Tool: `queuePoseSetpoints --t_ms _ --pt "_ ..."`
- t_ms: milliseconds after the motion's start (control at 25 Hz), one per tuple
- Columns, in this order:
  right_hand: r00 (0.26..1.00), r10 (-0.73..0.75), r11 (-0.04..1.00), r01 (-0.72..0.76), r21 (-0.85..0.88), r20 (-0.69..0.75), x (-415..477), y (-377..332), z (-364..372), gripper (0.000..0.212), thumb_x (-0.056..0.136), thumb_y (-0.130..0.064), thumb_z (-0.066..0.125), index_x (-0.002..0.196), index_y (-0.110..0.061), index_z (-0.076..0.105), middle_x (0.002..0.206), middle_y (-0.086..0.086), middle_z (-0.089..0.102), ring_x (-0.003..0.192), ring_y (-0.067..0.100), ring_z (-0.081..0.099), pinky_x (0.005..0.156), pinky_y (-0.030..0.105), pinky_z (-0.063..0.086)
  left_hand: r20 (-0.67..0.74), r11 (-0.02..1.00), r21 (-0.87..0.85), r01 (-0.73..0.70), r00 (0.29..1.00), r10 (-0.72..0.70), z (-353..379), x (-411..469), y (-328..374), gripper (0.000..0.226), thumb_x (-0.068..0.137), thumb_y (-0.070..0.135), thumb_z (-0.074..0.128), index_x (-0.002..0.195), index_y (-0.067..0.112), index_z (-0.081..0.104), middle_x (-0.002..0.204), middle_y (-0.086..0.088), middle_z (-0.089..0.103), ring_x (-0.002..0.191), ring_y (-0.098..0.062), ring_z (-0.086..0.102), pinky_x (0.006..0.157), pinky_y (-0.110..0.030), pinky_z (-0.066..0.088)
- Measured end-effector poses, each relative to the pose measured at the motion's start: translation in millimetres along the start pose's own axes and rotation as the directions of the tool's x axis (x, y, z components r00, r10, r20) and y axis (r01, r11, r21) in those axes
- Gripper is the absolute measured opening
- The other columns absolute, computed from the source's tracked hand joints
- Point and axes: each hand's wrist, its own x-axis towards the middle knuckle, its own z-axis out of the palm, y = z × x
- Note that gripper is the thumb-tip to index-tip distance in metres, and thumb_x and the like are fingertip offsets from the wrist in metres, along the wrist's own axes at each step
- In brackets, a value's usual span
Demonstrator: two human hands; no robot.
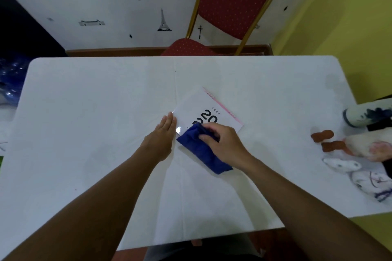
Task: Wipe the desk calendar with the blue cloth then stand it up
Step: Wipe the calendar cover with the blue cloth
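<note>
Desk calendar (203, 112) lies flat mid-bench, cover up. The left hand (162, 136) — fingers straight and pressed together — braces its near-left edge so it won't slide, I'd judge, while the right hand (223, 141) pinches the bunched blue cloth (200, 150) over its near corner — hiding part of the print.

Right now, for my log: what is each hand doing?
Left hand: open, flat beside the white spiral-bound desk calendar.
Right hand: closed on the blue cloth, pressing it on the calendar.
</note>
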Motion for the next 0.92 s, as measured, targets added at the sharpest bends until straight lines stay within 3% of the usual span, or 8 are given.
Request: queuePoseSetpoints --t_ms 80,200,280,360,440,560,760,920 --pt "0.998 0.056 0.998 -0.056 0.011 -0.018 13 -1 -9 0.036 0.1 -0.028 0.066 0.135 -0.027 0.064 0.122 -0.015 0.069 0.112 0.004 0.065 0.102 0.029 0.053 -0.002 1.0 0.0 -0.001 1.0 0.001 1 0 -1 0.085 0.089 -0.008 0.046 0.152 0.009 -0.009 0.161 -0.008 -0.017 0.149 -0.023 -0.009 0.116 -0.036 0.027" --pt "0.995 -0.043 0.955 0.013 -0.295 -0.094 23 10 -9 0.052 0.107 -0.023 0.054 0.156 -0.014 0.04 0.152 0.0 0.048 0.139 0.017 0.046 0.117 0.033 0.04 -0.005 1.0 0.006 -0.017 1.0 0.017 2 -1 -1 0.084 0.09 -0.007 0.046 0.151 0.007 -0.01 0.161 -0.01 -0.017 0.149 -0.025 -0.009 0.115 -0.037 0.03" --pt "0.971 -0.237 0.809 0.176 -0.561 -0.037 25 19 -1 0.055 0.109 -0.018 0.048 0.159 -0.004 0.032 0.165 0.011 0.035 0.154 0.026 0.031 0.125 0.041 0.03 -0.008 1.0 0.003 -0.02 1.0 0.02 1 -2 -1 0.083 0.089 -0.007 0.045 0.151 0.006 -0.009 0.161 -0.011 -0.016 0.149 -0.025 -0.009 0.113 -0.036 0.033" --pt "0.936 -0.337 0.652 0.312 -0.691 0.104 24 29 12 0.058 0.108 -0.02 0.047 0.159 0.001 0.03 0.168 0.015 0.029 0.157 0.032 0.024 0.127 0.047 0.024 -0.007 1.0 0.002 -0.023 1.0 0.023 0 -2 -1 0.084 0.089 -0.006 0.047 0.151 0.006 -0.009 0.161 -0.011 -0.016 0.149 -0.025 -0.009 0.112 -0.036 0.033" --pt "0.938 -0.293 0.595 0.331 -0.733 0.186 22 39 23 0.063 0.11 -0.031 0.039 0.163 -0.002 0.019 0.172 0.012 0.017 0.16 0.029 0.014 0.129 0.046 0.018 -0.007 1.0 0.001 -0.023 1.0 0.023 0 -2 0 0.085 0.089 -0.005 0.049 0.151 0.006 -0.009 0.161 -0.011 -0.016 0.149 -0.025 -0.01 0.113 -0.036 0.032" --pt "0.949 -0.258 0.563 0.302 -0.77 0.183 20 51 32 0.065 0.111 -0.04 0.028 0.164 -0.006 0.014 0.174 0.008 0.012 0.161 0.026 0.01 0.13 0.045 0.016 -0.012 1.0 0.002 -0.014 1.0 0.014 0 -2 0 0.086 0.09 -0.005 0.049 0.151 0.008 -0.01 0.161 -0.01 -0.017 0.149 -0.024 -0.01 0.114 -0.034 0.029" --pt "0.938 -0.276 0.616 0.34 -0.711 0.209 51 57 20 0.058 0.112 -0.031 0.03 0.165 -0.013 0.017 0.174 -0.001 0.012 0.161 0.017 0.008 0.131 0.043 0.011 -0.022 1.0 -0.002 -0.021 1.0 0.021 4 1 -2 0.085 0.09 -0.004 0.047 0.151 0.008 -0.01 0.161 -0.008 -0.017 0.149 -0.023 -0.011 0.112 -0.033 0.032" --pt "0.952 -0.247 0.612 0.299 -0.732 0.183 100 35 13 0.057 0.112 -0.028 0.03 0.165 -0.012 0.014 0.174 0.001 0.01 0.161 0.021 0.008 0.129 0.047 0.012 -0.047 0.999 0.003 -0.036 0.998 0.036 8 2 -3 0.082 0.091 -0.004 0.045 0.151 0.008 -0.01 0.161 -0.009 -0.018 0.149 -0.024 -0.011 0.115 -0.032 0.027"
